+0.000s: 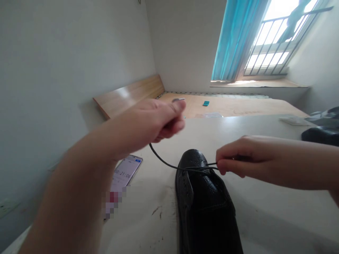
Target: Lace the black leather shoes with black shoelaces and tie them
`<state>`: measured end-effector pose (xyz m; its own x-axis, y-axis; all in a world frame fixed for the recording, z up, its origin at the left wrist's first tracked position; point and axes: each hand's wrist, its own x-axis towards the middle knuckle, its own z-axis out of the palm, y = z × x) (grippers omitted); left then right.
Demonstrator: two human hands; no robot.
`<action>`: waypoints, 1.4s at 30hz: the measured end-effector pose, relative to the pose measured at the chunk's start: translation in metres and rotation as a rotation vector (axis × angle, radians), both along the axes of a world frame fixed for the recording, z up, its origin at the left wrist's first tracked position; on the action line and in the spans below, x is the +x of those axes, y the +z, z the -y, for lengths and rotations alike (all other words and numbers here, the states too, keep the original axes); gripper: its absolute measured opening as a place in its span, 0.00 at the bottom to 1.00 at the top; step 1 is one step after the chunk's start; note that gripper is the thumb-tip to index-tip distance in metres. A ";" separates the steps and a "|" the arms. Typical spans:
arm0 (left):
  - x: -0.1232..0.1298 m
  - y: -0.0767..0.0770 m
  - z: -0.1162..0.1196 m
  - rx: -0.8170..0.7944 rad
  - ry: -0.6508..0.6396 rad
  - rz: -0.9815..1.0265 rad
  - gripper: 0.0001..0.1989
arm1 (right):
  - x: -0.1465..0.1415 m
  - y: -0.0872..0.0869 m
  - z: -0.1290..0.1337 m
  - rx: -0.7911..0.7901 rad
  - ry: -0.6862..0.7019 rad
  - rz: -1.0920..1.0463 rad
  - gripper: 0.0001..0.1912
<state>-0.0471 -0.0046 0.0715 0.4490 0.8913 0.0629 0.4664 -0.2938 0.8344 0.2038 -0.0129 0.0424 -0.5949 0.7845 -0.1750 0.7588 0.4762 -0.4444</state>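
Note:
A black leather shoe (pixel 209 201) rests on the white table, its toe pointing away from me. A thin dark shoelace (pixel 164 161) crosses the front of its lacing opening. Raised to the left above the table, my left hand (pixel 164 121) is closed, and the lace runs up behind it; a small shiny tip shows by the thumb. My right hand (pixel 235 158) is just right of the shoe, fingers pinched on strands of the same lace. The fingertips of both hands partly hide what lies between them.
Left of the shoe, a phone (pixel 128 169) showing a timer lies on the white table (pixel 148 201). Dark shoes (pixel 321 134) sit at the right edge. Behind is a wooden surface (pixel 238 106) with a small teal object (pixel 206 103), below a blue curtain (pixel 235 38).

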 end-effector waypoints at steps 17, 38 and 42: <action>0.056 -0.040 0.013 -0.064 -0.268 -0.621 0.15 | 0.004 -0.013 -0.003 -0.168 0.142 0.266 0.17; 0.059 -0.040 0.018 0.026 -0.270 -0.626 0.07 | -0.001 -0.016 0.000 -0.179 0.195 0.349 0.14; 0.060 -0.043 0.017 0.051 -0.283 -0.607 0.08 | -0.002 -0.017 0.001 -0.163 0.214 0.351 0.14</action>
<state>0.0134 -0.0219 0.0286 0.6337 0.7369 -0.2356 0.7479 -0.5057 0.4299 0.2016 -0.0134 0.0250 -0.6231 0.5958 -0.5067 0.7693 0.5841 -0.2591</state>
